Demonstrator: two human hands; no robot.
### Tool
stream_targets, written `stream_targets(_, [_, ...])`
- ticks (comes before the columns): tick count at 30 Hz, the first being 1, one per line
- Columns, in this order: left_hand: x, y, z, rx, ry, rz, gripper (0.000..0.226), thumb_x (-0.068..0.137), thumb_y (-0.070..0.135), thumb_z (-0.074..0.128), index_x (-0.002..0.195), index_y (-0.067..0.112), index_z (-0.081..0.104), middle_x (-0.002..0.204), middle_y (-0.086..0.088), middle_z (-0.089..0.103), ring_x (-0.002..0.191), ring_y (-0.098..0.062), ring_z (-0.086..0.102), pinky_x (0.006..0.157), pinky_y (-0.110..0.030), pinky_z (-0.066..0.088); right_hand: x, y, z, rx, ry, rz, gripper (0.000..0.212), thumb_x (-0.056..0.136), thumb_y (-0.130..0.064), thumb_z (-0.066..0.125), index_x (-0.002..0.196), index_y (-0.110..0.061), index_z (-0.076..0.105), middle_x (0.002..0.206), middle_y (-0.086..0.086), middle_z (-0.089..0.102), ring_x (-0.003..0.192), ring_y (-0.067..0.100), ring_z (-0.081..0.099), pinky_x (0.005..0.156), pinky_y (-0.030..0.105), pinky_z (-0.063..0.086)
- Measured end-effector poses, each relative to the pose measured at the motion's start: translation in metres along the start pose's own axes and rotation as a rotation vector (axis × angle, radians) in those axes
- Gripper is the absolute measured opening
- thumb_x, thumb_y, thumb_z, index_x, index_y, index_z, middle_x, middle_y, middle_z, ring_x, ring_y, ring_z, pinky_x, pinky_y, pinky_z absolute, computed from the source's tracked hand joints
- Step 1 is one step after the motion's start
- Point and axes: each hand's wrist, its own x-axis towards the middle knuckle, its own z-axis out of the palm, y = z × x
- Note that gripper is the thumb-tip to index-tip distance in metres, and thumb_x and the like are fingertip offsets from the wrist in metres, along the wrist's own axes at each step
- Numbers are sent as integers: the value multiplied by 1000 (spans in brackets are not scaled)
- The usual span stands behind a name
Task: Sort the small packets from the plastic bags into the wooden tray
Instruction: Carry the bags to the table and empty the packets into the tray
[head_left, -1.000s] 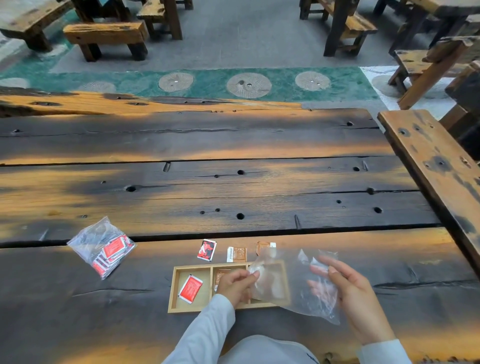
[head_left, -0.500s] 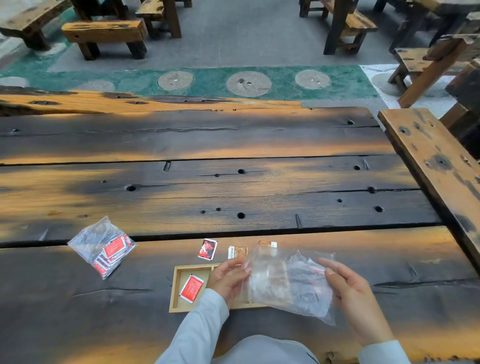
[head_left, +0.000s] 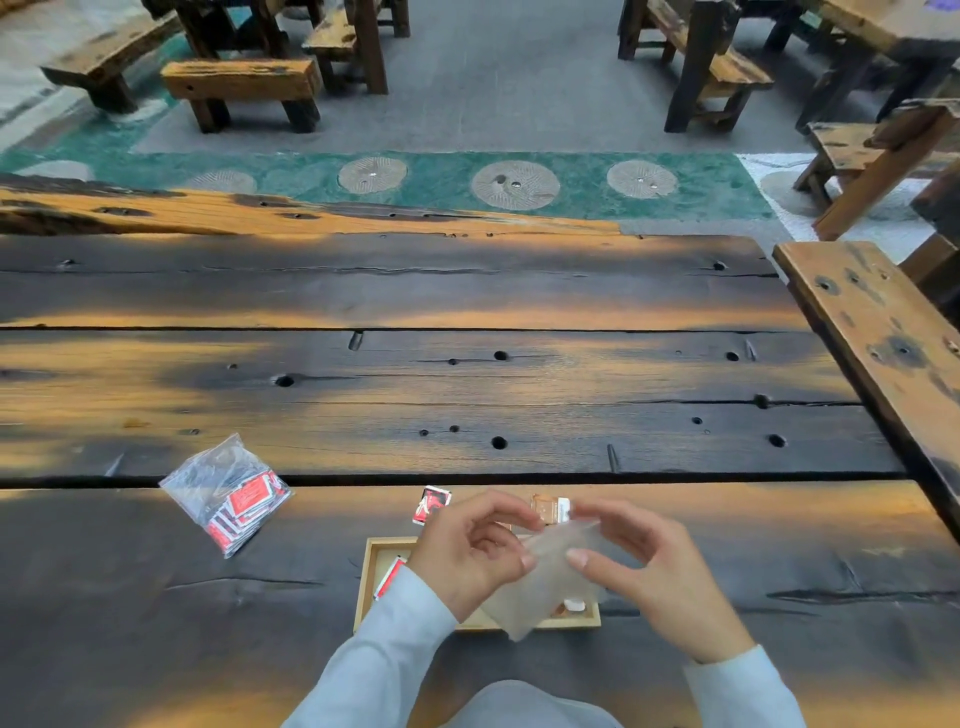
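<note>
Hands block most of the light wooden compartment tray (head_left: 363, 587) on the near plank: left hand (head_left: 467, 551) and right hand (head_left: 639, 566) both pinch one crumpled clear plastic bag (head_left: 545, 582) above it. Red packet (head_left: 390, 576) in the tray's left compartment. Red-black packet (head_left: 432, 503) and orange packet (head_left: 551, 508) on the dark plank table (head_left: 467, 395) just beyond the tray. Second clear bag of red packets (head_left: 228, 493) well to the left. Packet print too small to read

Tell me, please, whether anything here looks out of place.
Two small packets lie loose on the dark plank table beyond the pale wooden tray, outside its compartments: a red-and-black packet and an orange-brown packet. The left hand and right hand hold a clear plastic bag over it. Nothing looks spilled or damaged.
</note>
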Motion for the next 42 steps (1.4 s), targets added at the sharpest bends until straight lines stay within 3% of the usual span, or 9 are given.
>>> stream_targets(3, [-8,4,-7,89,11,-5,37,71,1,79,100,22,72,100,3,75,76,-13,71,75,-21,52,6,-12,24,8,20,-98,7,81,-14,83,84,-20,81,89,4,80,86,13,73,82,23,53])
stream_targets(10, [-30,-11,-43,250,94,-36,7,78,17,78,80,24,79,77,10,77,76,-6,72,74,-15,51,1,-13,43,37,1,-63,14,80,-9,84,88,-20,82,89,2,82,89,17,76,80,25,58])
stream_targets(17, [-59,-22,-74,284,155,-56,21,81,15,74,79,34,79,75,20,75,76,-2,71,72,-13,52,1,-17,71,59,112,-100,19,79,0,82,89,-15,80,83,3,82,82,17,77,80,21,58])
stream_targets(23, [-83,-28,-112,480,91,-70,15,83,28,69,95,28,78,81,16,76,75,1,66,75,-18,52,0,-25,98,-12,-113,-9,26,84,-8,80,94,-32,82,92,-1,83,91,13,77,67,15,55])
stream_targets(26, [-86,-25,-125,684,-26,-52,39,79,56,58,110,36,69,99,18,73,90,-1,61,84,-23,49,2,-35,118,-112,-209,1,28,83,-15,82,97,-39,80,92,-5,83,95,12,77,88,35,57])
stream_targets(28, [-85,-23,-128,689,1,-13,37,80,58,54,103,35,70,90,13,74,85,-6,61,80,-25,49,1,-42,135,-129,-248,6,24,82,-18,83,97,-36,80,91,-4,83,97,12,77,95,41,56])
stream_targets(33, [-92,-21,-148,610,19,87,22,86,39,65,90,21,78,64,3,67,61,-9,55,57,-6,31,1,-56,154,-128,-300,42,24,84,-18,81,103,-33,79,89,-6,83,96,5,75,83,25,49])
stream_targets(38, [-99,-35,-167,547,-19,65,24,82,41,66,89,22,78,79,2,77,75,-15,66,67,-18,47,-7,-56,174,-209,-290,11,24,86,-19,79,100,-38,80,92,-9,83,99,6,75,96,33,53])
stream_targets(42, [-90,-36,-183,534,-54,74,22,82,41,68,87,22,77,74,4,75,70,-9,64,63,-14,43,-9,-52,190,-233,-147,-70,30,86,-31,76,111,-47,74,102,-17,80,105,3,73,98,31,54])
